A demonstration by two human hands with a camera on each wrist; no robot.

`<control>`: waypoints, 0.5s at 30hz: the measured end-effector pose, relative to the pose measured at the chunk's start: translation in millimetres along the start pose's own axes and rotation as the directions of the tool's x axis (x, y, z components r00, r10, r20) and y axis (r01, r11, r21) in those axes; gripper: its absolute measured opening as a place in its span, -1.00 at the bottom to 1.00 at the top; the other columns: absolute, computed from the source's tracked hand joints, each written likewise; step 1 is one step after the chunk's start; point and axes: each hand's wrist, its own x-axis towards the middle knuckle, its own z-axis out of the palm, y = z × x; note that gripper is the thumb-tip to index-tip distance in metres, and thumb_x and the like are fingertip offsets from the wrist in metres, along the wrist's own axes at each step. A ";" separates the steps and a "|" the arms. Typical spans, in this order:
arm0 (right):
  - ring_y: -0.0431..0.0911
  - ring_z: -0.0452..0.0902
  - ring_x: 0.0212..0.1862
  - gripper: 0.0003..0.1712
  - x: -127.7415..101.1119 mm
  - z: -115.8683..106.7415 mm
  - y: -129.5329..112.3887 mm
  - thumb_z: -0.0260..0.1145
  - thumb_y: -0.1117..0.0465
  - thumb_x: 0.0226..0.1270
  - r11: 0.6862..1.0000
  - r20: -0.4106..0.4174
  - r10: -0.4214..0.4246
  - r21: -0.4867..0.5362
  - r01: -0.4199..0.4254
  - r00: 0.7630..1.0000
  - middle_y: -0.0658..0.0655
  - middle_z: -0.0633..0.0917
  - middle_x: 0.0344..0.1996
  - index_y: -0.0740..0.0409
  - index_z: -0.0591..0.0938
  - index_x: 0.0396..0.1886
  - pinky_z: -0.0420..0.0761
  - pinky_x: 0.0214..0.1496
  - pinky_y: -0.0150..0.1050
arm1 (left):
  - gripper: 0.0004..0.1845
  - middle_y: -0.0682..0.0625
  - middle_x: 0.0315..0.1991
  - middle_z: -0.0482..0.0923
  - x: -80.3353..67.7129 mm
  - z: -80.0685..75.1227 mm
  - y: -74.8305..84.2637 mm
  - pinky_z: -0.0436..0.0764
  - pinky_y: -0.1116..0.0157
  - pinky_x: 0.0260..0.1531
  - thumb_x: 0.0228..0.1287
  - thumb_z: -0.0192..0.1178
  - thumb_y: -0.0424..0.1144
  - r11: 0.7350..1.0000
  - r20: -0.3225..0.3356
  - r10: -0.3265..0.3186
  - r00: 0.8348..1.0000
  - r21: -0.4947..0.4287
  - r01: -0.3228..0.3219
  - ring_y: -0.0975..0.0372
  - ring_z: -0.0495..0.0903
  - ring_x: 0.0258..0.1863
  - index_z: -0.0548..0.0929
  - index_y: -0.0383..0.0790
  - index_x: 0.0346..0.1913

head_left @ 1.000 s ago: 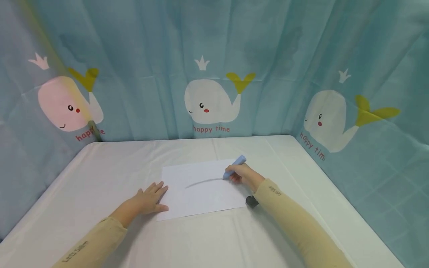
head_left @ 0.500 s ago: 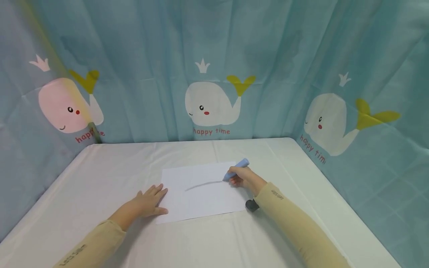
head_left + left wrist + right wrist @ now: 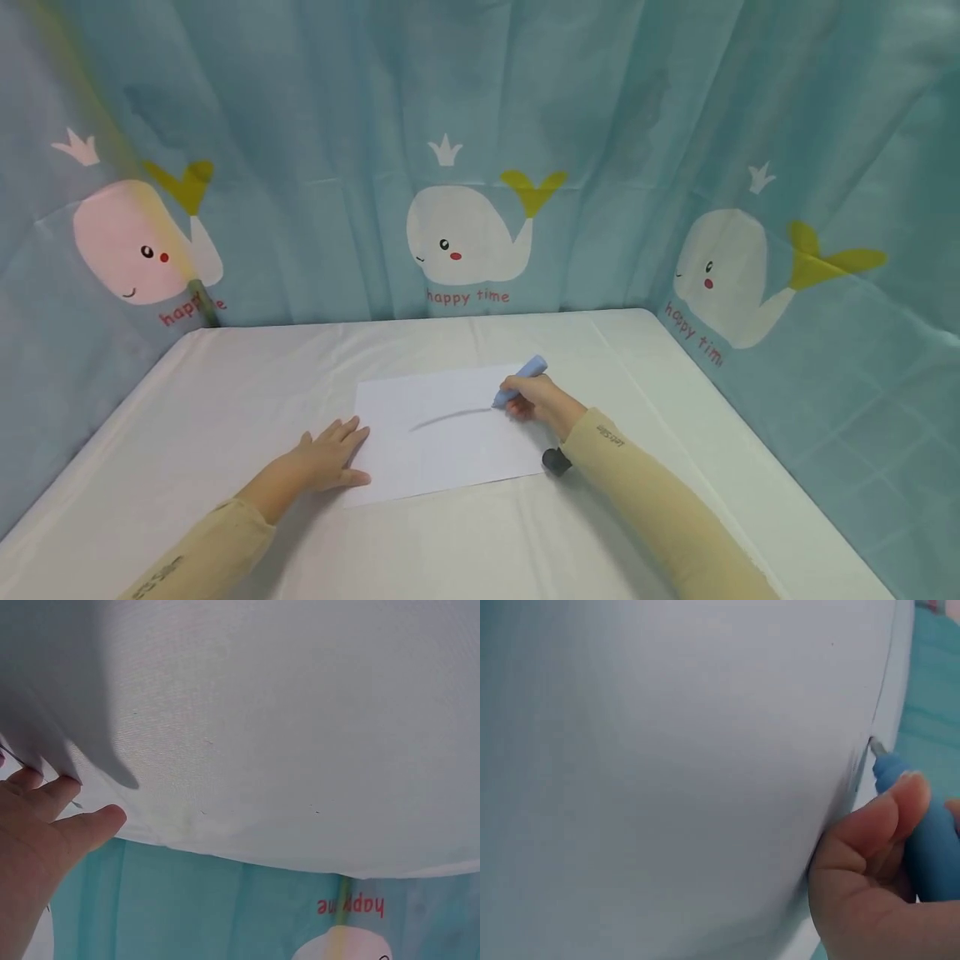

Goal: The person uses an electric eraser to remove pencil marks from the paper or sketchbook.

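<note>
The back end of the light-blue, thick plastic marker (image 3: 531, 367) has swung slightly leftward in the last half second, along with the right hand (image 3: 536, 398) pinching it. Its tip stays at the right end of the thin, dark curved line (image 3: 450, 415) on the white rectangular paper (image 3: 442, 458), and the line looks no longer. The left hand (image 3: 330, 460) remains spread across the paper's left edge. A small black rounded object (image 3: 556, 462) sits at the paper's near right corner, on the white cloth-covered table (image 3: 450, 542).
</note>
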 end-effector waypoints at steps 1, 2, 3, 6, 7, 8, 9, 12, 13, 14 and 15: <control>-0.22 0.43 -0.68 -0.83 0.1 0.5 0.2 0.29 0.31 0.18 1.000 -0.002 -0.002 0.003 0.002 1.000 0.09 0.54 -0.70 0.34 0.54 -0.29 0.47 -0.57 -0.43 | -0.09 -0.50 0.41 0.01 -0.3 0.8 -0.6 -0.07 -0.49 0.12 0.23 0.22 0.16 1.000 -0.001 0.000 1.000 -0.003 0.000 -0.40 -0.04 0.37 0.23 -0.50 0.37; -0.22 0.42 -0.69 -0.83 0.0 1.0 0.3 0.30 0.31 0.18 1.000 -0.003 0.000 0.009 0.000 1.000 0.09 0.54 -0.70 0.34 0.54 -0.29 0.47 -0.57 -0.43 | -0.10 -0.50 0.41 0.01 -0.7 1.5 -1.1 -0.07 -0.49 0.12 0.23 0.23 0.15 1.000 -0.004 0.001 1.000 -0.009 -0.001 -0.40 -0.04 0.37 0.23 -0.51 0.37; -0.22 0.42 -0.69 -0.83 0.1 1.2 0.5 0.30 0.31 0.18 1.000 -0.002 0.000 0.010 0.000 1.000 0.09 0.54 -0.70 0.34 0.54 -0.29 0.47 -0.58 -0.43 | -0.10 -0.50 0.40 0.01 -1.1 2.2 -1.4 -0.07 -0.49 0.12 0.23 0.23 0.15 1.000 -0.006 0.005 1.000 -0.013 -0.005 -0.41 -0.04 0.37 0.23 -0.51 0.37; -0.22 0.41 -0.69 -0.82 0.5 1.5 1.5 0.31 0.31 0.19 1.000 -0.002 0.003 0.010 -0.003 1.000 0.09 0.54 -0.71 0.35 0.54 -0.28 0.46 -0.58 -0.44 | -0.10 -0.51 0.40 0.02 -2.6 4.2 -1.7 -0.06 -0.49 0.13 0.23 0.24 0.15 1.000 -0.017 0.013 1.000 -0.021 -0.013 -0.41 -0.03 0.36 0.24 -0.51 0.36; -0.21 0.41 -0.69 -0.81 0.9 1.7 2.0 0.31 0.30 0.20 1.000 0.002 -0.001 0.005 0.001 1.000 0.09 0.54 -0.71 0.36 0.54 -0.28 0.46 -0.58 -0.43 | -0.10 -0.51 0.40 0.02 -2.9 4.9 -2.1 -0.06 -0.49 0.13 0.22 0.24 0.14 1.000 -0.020 0.014 1.000 -0.023 -0.014 -0.41 -0.03 0.36 0.24 -0.52 0.36; -0.21 0.41 -0.69 -0.80 1.0 2.0 2.0 0.31 0.30 0.19 1.000 0.002 0.005 0.004 -0.006 1.000 0.09 0.54 -0.71 0.36 0.54 -0.27 0.46 -0.58 -0.43 | -0.10 -0.51 0.39 0.02 -3.2 5.2 -2.1 -0.06 -0.48 0.13 0.22 0.25 0.14 1.000 -0.021 0.014 1.000 -0.026 -0.015 -0.41 -0.03 0.36 0.24 -0.52 0.36; -0.21 0.41 -0.69 -0.79 1.5 2.0 2.5 0.32 0.30 0.19 1.000 0.005 0.006 0.000 -0.006 1.000 0.09 0.54 -0.71 0.36 0.54 -0.27 0.46 -0.58 -0.43 | -0.10 -0.51 0.39 0.02 -3.5 5.3 -2.1 -0.06 -0.48 0.13 0.22 0.25 0.13 1.000 -0.024 0.013 1.000 -0.027 -0.014 -0.41 -0.03 0.36 0.24 -0.52 0.36; -0.22 0.41 -0.69 -0.77 3.0 2.3 2.4 0.32 0.29 0.19 1.000 0.007 0.004 -0.004 -0.004 1.000 0.09 0.54 -0.71 0.37 0.55 -0.24 0.46 -0.58 -0.43 | -0.10 -0.51 0.40 0.02 -2.9 4.9 -2.5 -0.06 -0.48 0.13 0.23 0.24 0.13 1.000 -0.027 0.009 1.000 -0.026 -0.010 -0.41 -0.03 0.36 0.24 -0.51 0.36; -0.21 0.41 -0.69 -0.77 3.8 2.5 2.4 0.33 0.28 0.20 1.000 0.002 -0.001 -0.008 0.001 1.000 0.09 0.54 -0.71 0.36 0.55 -0.24 0.45 -0.58 -0.43 | -0.10 -0.51 0.40 0.02 -1.9 4.9 -3.0 -0.06 -0.48 0.13 0.23 0.24 0.14 1.000 -0.027 0.011 1.000 -0.019 -0.012 -0.41 -0.03 0.36 0.24 -0.51 0.36; -0.22 0.41 -0.68 -0.77 3.6 2.5 1.7 0.33 0.28 0.20 1.000 -0.009 0.002 0.000 -0.002 1.000 0.09 0.54 -0.70 0.36 0.54 -0.24 0.45 -0.58 -0.43 | -0.10 -0.51 0.40 0.02 -1.1 4.4 -2.9 -0.06 -0.48 0.14 0.23 0.23 0.14 1.000 -0.027 0.010 1.000 -0.016 -0.011 -0.41 -0.03 0.36 0.24 -0.51 0.36; -0.21 0.41 -0.68 -0.78 3.4 2.4 1.2 0.33 0.27 0.21 1.000 -0.015 0.000 -0.001 0.000 1.000 0.09 0.54 -0.70 0.35 0.54 -0.25 0.45 -0.57 -0.43 | -0.10 -0.51 0.40 0.02 -0.5 4.0 -2.7 -0.05 -0.48 0.14 0.23 0.23 0.14 1.000 -0.027 0.013 1.000 -0.013 -0.013 -0.41 -0.02 0.36 0.24 -0.51 0.36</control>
